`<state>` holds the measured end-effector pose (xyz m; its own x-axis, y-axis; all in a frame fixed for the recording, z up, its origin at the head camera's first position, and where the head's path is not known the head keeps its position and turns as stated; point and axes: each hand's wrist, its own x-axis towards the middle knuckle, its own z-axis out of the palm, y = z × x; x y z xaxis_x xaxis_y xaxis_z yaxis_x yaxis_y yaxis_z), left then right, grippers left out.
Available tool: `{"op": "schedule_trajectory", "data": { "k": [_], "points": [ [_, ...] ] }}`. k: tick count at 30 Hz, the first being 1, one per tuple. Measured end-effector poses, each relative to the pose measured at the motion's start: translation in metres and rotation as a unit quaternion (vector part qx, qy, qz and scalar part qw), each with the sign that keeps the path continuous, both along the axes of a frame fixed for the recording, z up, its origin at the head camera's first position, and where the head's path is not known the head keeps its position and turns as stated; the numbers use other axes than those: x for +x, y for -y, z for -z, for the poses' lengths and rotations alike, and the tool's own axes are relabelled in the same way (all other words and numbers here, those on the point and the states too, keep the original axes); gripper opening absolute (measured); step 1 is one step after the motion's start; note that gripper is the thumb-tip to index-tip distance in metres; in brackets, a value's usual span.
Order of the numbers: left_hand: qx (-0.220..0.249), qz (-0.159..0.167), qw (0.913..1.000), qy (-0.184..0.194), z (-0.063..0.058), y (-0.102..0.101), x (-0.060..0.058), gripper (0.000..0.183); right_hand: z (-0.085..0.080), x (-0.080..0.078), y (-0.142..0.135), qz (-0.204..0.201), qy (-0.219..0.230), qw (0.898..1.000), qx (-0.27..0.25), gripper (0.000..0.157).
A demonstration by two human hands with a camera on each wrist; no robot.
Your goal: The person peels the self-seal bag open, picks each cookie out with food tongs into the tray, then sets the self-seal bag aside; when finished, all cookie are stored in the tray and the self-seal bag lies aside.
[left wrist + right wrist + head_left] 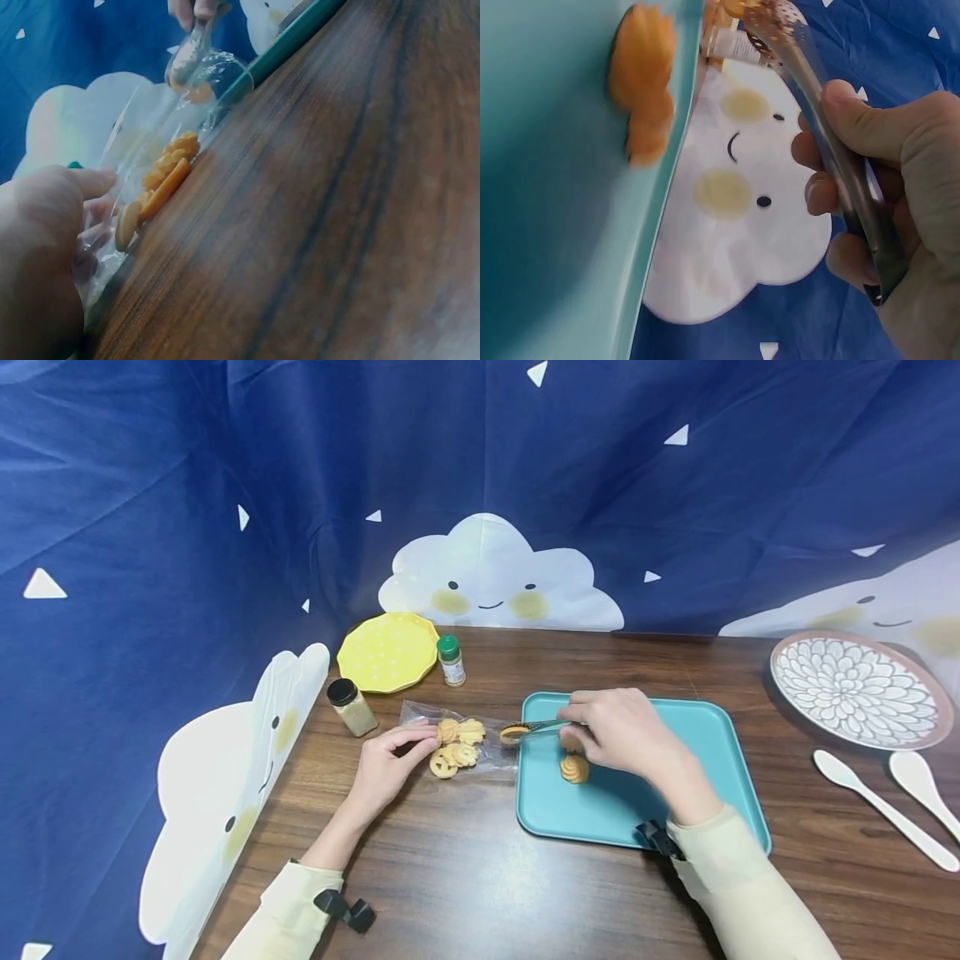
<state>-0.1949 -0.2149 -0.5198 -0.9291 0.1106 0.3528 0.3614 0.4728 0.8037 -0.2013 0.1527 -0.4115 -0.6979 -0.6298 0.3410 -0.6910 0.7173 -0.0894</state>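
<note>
My right hand (626, 731) grips metal tongs (844, 169) with a perforated head, seen closely in the right wrist view. A round cookie (512, 734) sits in the tongs' tip, near the tray's left edge at the bag's mouth. A clear plastic bag (501, 767) lies left of the turquoise tray (585, 828) with several cookies (459, 750) in it. My left hand (386, 770) pinches the bag's left end between thumb and fingers. On the tray lie a swirled cookie (574, 769) and another cookie (572, 744), partly hidden under my right hand.
Behind the bag stand a green-capped shaker (452, 662), a black-lidded jar (352, 707) and a yellow plate (386, 652). At the right are a petal-patterned plate (862, 692) and two white spoons (885, 810). A blue cloth (480, 460) hangs behind the table.
</note>
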Motion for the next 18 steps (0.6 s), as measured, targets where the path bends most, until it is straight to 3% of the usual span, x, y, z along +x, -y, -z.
{"op": "schedule_trajectory", "data": {
  "k": [5,11,17,18],
  "points": [
    [0.0,0.002,1.0,0.0,0.0,0.0,0.0,0.017,0.001,0.01,-0.035,-0.007,-0.08,0.997,-0.018,0.018],
    [0.002,0.002,1.0,-0.009,0.001,0.0,0.0,0.017,0.005,0.018,-0.081,-0.003,-0.134,0.99,-0.031,0.064],
    [0.001,0.002,1.0,-0.004,-0.001,0.0,0.001,0.019,0.01,0.02,-0.109,-0.002,-0.119,0.992,-0.033,0.067],
    [0.002,0.001,1.0,-0.002,-0.001,0.0,0.001,0.019,0.012,0.02,-0.111,0.0,-0.112,0.993,-0.033,0.059]
  ]
}}
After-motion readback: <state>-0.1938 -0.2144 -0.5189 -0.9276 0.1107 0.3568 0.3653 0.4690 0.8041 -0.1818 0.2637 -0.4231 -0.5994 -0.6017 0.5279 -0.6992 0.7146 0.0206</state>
